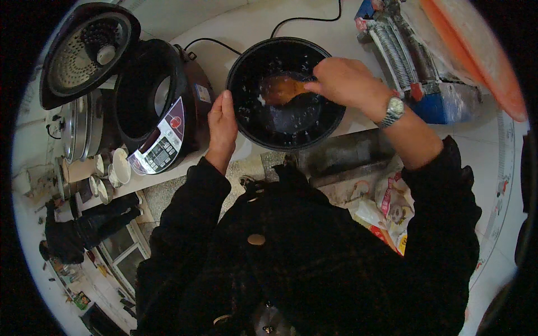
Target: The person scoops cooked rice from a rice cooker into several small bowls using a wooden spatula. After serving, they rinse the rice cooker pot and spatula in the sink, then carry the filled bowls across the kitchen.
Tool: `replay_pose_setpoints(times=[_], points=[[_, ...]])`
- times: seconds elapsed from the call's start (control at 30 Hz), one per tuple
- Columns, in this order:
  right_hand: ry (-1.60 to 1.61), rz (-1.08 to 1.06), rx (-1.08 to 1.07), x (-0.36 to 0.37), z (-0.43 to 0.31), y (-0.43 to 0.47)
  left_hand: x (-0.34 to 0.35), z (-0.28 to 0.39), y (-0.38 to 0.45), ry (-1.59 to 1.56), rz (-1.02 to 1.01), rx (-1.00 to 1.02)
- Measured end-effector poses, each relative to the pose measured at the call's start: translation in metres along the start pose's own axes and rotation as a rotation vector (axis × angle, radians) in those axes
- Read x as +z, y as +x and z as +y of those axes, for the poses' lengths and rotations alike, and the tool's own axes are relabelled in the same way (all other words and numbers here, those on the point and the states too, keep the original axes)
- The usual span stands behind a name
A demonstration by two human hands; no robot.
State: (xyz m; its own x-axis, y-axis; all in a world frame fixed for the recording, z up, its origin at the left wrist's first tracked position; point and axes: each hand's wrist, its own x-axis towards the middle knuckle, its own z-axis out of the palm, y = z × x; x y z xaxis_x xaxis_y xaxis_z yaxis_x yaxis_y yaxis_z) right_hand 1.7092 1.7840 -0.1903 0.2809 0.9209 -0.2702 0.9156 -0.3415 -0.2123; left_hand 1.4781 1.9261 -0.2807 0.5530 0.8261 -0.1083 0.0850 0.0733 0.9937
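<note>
A round black inner pot (290, 122) sits on the light countertop in front of me, with white bits, apparently rice, stuck to its wall and bottom. My right hand (346, 82) reaches over its right rim and grips the handle of a brown rice paddle (279, 90), whose flat end lies low inside the pot. Against the pot's left outer rim rests my left hand (223, 122), thumb up. Left of that hand stands a dark electric rice cooker (193, 105), its lid (75, 69) raised and no inner pot visible in it.
A roller machine (403, 59), perhaps a noodle maker, stands at the right beside an orange-and-white bag (475, 50). Stacked steel pots (82, 126) and bowls (122, 166) line the counter at left. Another person (88, 231) stands farther off. Printed bags (391, 206) lie below the counter.
</note>
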Motion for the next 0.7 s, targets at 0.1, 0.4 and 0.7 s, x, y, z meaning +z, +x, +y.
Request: replay_pose_setpoints(times=[0.1,0.4,0.7], points=[[-0.017,-0.037,-0.031,0.014,-0.023,0.003,0.001,-0.003,0.001,0.033,0.03,0.0],[0.135,-0.052,-0.01,0.043,-0.032,0.006,-0.003,-0.007,0.002,0.035,0.02,0.006],[0.114,0.058,-0.052,0.031,-0.015,-0.008,-0.003,-0.007,0.003,-0.011,0.003,-0.032]])
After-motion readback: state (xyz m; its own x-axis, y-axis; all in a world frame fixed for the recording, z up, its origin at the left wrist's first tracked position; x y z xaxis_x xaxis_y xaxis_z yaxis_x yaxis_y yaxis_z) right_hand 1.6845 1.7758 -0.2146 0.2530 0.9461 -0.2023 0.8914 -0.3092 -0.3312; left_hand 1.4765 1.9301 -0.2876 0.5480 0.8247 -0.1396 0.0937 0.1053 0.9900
